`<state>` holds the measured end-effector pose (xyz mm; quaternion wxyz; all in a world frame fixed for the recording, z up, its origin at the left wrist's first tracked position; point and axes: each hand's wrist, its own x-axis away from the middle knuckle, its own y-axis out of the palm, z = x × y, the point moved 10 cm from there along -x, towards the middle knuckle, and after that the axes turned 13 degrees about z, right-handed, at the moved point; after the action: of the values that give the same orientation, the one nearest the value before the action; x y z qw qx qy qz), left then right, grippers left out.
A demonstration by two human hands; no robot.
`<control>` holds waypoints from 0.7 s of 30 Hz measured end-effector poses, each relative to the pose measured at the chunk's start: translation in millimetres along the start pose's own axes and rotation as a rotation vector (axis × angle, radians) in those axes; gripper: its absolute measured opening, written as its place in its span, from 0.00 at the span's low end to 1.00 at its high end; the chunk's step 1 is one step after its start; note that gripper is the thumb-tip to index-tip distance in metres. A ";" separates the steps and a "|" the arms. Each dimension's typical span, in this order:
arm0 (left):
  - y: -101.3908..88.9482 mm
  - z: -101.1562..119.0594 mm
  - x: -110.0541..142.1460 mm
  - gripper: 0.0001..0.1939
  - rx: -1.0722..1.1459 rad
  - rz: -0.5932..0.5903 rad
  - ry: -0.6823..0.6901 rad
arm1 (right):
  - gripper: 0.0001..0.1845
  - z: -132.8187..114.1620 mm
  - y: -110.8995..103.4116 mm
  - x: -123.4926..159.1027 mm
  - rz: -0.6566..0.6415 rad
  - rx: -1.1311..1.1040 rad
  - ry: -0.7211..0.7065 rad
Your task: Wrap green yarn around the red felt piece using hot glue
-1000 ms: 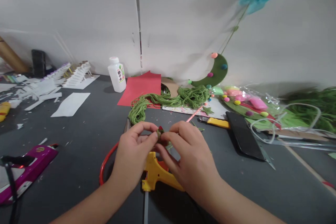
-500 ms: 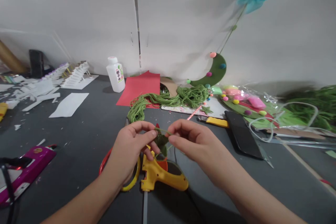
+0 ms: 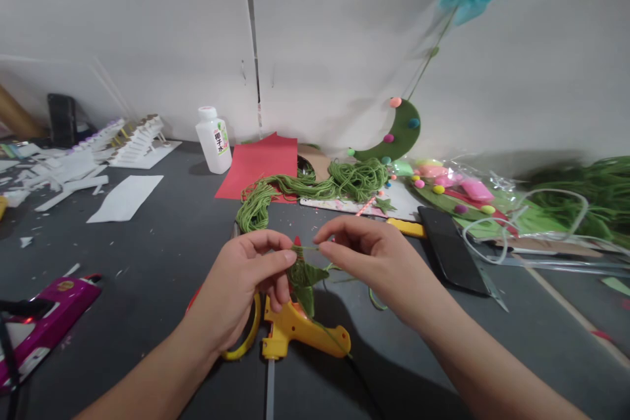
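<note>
Head cam: yr L hand pinched the green leafy bit, thumb + finger tog. It hung just right of that hand, over the yellow glue gun. Yr R hand, a bit farther off, pinched the green string, which ran straight, left to right, btwn both.

Craft workshop, dark worktable under a yellow glue gun, green yarn and red sheet beyond the gun, utility knife to its right, paper scraps and power strip to its left
</note>
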<state>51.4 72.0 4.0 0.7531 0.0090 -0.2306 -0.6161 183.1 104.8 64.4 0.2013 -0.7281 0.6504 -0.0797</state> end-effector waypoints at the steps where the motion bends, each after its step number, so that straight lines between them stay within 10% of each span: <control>1: 0.4 -0.4 0.1 0.06 -0.002 -0.007 -0.003 | 0.06 -0.3 1.9 0.5 -0.023 0.000 0.002; 21: 21.8 -5.7 11.7 0.05 0.092 -0.265 -0.106 | 0.06 -7.1 12.9 9.5 -0.138 -0.216 0.053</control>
<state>75.2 64.7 9.4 0.6508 0.0414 -0.2947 -0.6985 170.0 93.2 64.3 0.0984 -0.7861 0.6088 -0.0419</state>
